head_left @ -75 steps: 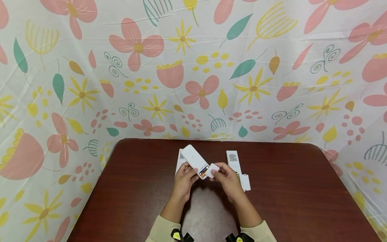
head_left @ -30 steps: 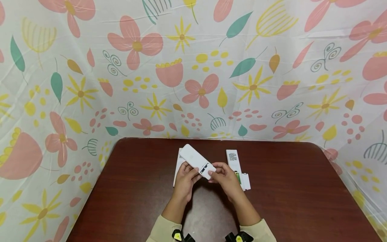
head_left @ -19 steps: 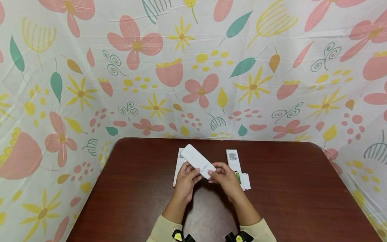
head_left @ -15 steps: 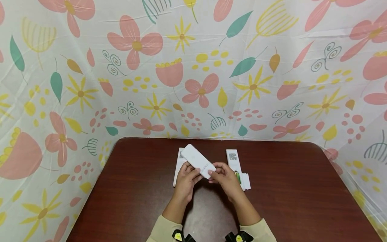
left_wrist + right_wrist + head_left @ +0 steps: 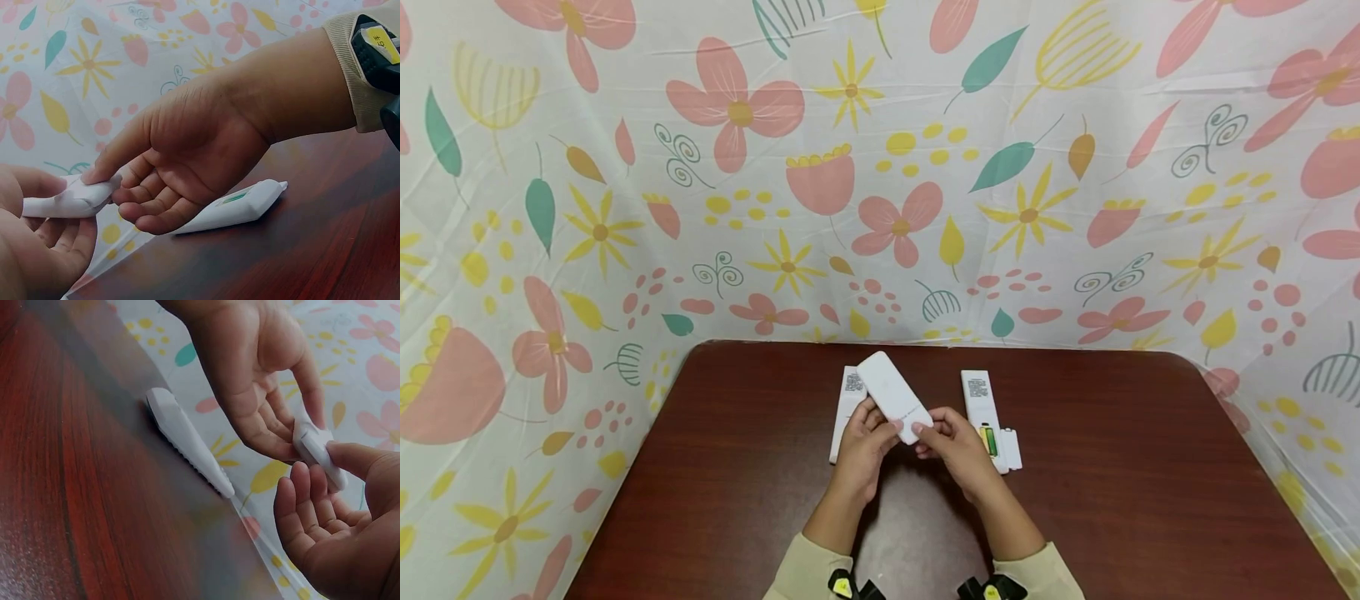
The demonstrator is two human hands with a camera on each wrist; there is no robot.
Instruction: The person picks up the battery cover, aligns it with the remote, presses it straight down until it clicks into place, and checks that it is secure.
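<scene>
A white remote control [image 5: 893, 392] is held above the table, back side up, its battery cover lying flush at the near end. My left hand [image 5: 861, 450] grips its left edge, thumb on top and fingers beneath. My right hand [image 5: 961, 450] pinches the near right corner between thumb and fingers. In the right wrist view, the remote's end shows between both thumbs. Behind my left hand lies a second white remote [image 5: 846, 417], label up. Right of my right hand, a third remote [image 5: 980, 400] has its compartment uncovered with a green battery [image 5: 992, 442] inside.
A loose white battery cover [image 5: 1012, 450] lies against the third remote's right side. The dark wooden table [image 5: 1135, 467] has rounded far corners, and a floral cloth [image 5: 895, 183] hangs behind it and along its sides.
The battery cover has slid along the held remote over its compartment, hiding the batteries seen earlier. Since half a second ago the remote has turned slightly more upright, uncovering the left remote's label.
</scene>
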